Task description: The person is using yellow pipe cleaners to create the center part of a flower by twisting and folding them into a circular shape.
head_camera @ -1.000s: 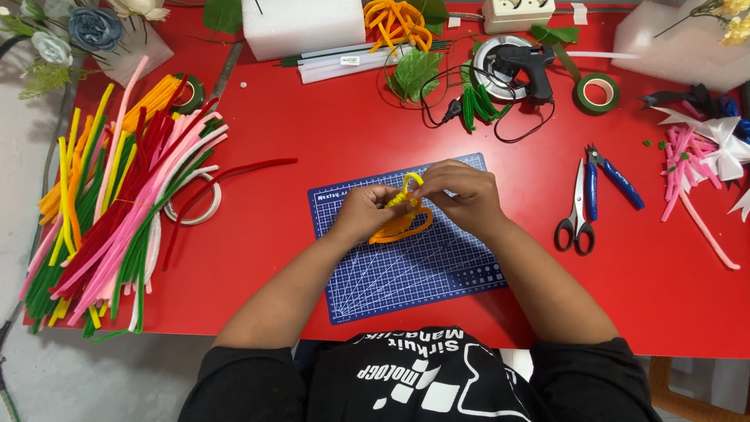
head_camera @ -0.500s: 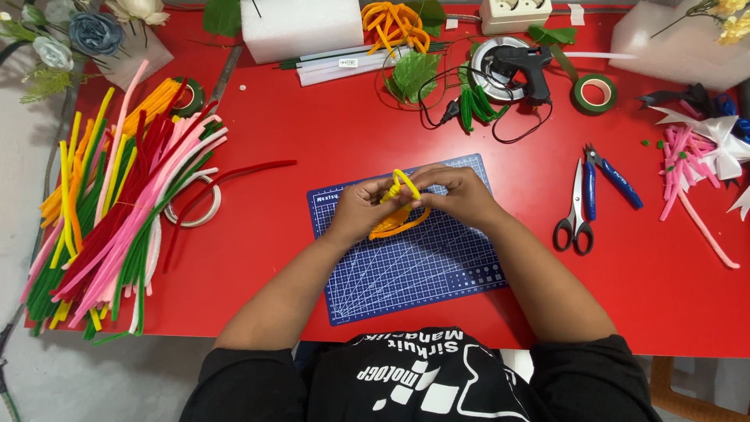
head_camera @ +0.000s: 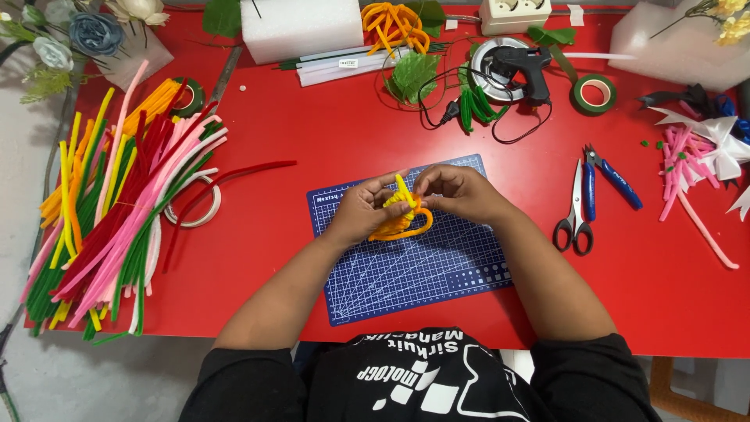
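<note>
Over the blue cutting mat (head_camera: 422, 273) both my hands meet on a small bundle of orange pipe cleaner loops (head_camera: 402, 226). My left hand (head_camera: 363, 211) grips the orange loops from the left. My right hand (head_camera: 453, 191) pinches a yellow pipe cleaner (head_camera: 403, 191) that stands up from the top of the bundle. The fingers hide how the yellow piece joins the orange one.
A big pile of coloured pipe cleaners (head_camera: 109, 211) lies at the left with a tape roll (head_camera: 195, 205). Scissors (head_camera: 574, 215) and blue pliers (head_camera: 613, 178) lie at the right. A glue gun (head_camera: 523, 66), green tape (head_camera: 594, 94), foam blocks (head_camera: 301, 27) and artificial flowers line the back.
The hands have shifted slightly on the bundle; the yellow pipe cleaner now stands more upright between the fingertips. The rest of the table is unchanged.
</note>
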